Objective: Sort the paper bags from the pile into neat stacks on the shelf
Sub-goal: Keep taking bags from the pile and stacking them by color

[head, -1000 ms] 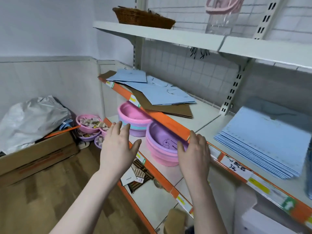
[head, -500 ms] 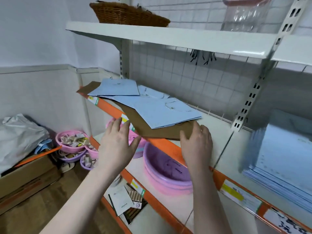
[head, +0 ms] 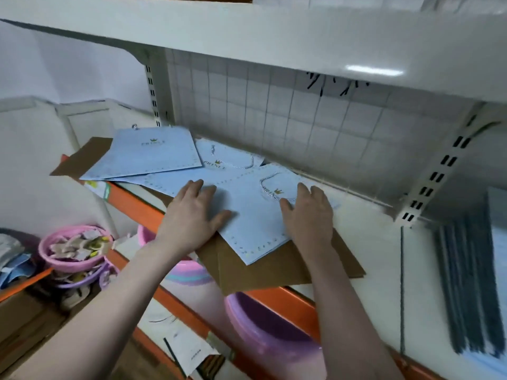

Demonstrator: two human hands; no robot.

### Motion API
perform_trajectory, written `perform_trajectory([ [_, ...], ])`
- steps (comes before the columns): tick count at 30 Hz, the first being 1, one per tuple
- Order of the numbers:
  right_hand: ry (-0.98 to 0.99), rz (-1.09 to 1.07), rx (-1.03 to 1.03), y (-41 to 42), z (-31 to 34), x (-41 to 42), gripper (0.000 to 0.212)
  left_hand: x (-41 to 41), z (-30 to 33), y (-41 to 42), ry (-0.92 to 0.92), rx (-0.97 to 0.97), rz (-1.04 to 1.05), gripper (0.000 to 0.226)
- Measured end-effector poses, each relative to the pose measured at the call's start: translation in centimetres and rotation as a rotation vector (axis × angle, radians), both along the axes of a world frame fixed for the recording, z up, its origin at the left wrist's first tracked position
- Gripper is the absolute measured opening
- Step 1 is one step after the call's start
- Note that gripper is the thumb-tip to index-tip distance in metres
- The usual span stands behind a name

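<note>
A loose pile of flat light-blue paper bags (head: pixel 170 157) lies on brown cardboard (head: pixel 277 267) on the white shelf (head: pixel 365 242). The nearest blue bag (head: pixel 252 215) has a white cord handle and a small crown print. My left hand (head: pixel 192 215) lies flat on that bag's left part, fingers spread. My right hand (head: pixel 308 212) lies flat on its right part, fingers straight. A neat stack of blue bags (head: pixel 472 283) stands at the shelf's right end, blurred.
An upper white shelf (head: pixel 274 37) hangs close overhead, with a wire grid (head: pixel 288 119) behind the pile. An orange shelf edge (head: pixel 137 204) runs along the front. Below are a purple basin (head: pixel 269 327), a pink basin (head: pixel 71 250) of scraps and a cardboard box (head: pixel 24 314).
Both hands rose from below the shelf edge and came down flat on the nearest blue bag. The view moved closer and tilted down onto the pile.
</note>
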State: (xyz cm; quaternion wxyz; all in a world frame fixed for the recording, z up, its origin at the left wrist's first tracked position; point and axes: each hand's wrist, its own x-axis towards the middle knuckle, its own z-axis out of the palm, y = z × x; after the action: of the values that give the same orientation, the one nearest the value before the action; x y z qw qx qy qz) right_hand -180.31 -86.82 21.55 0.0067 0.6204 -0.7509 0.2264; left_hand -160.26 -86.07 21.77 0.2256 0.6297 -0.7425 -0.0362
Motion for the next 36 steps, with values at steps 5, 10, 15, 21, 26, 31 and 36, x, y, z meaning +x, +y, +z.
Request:
perform_trajectory([
  [5, -0.009, -0.003, 0.096, -2.0, -2.1, 0.6, 0.048, 1.1, -0.1, -3.6, -0.087, 0.121, -0.085, 0.089],
  [10, 0.003, 0.004, 0.091, -2.2, -2.3, 0.6, 0.048, 1.8, -0.4, -5.5, -0.158, 0.22, -0.15, 0.083],
  [15, 0.033, -0.034, 0.085, -1.8, -2.3, 0.6, 0.047, 1.4, 0.8, -6.7, -0.196, 0.254, -0.104, 0.081],
  [21, 0.001, -0.186, 0.064, -1.6, -2.2, -0.2, 0.052, 1.0, 0.7, -7.3, -0.037, 0.316, -0.113, 0.092],
  [26, -0.161, -0.302, 0.042, -1.7, -2.0, -0.3, 0.056, 1.0, 0.0, -6.0, 0.147, 0.208, -0.059, 0.087],
  [31, -0.357, -0.371, -0.013, -1.9, -1.6, -0.9, 0.051, 0.6, -0.1, -3.4, 0.281, 0.056, 0.008, 0.086],
  [36, -0.474, -0.285, -0.165, -1.8, -1.4, -0.7, 0.026, 0.0, 0.3, -1.5, 0.367, -0.005, 0.114, 0.083],
])
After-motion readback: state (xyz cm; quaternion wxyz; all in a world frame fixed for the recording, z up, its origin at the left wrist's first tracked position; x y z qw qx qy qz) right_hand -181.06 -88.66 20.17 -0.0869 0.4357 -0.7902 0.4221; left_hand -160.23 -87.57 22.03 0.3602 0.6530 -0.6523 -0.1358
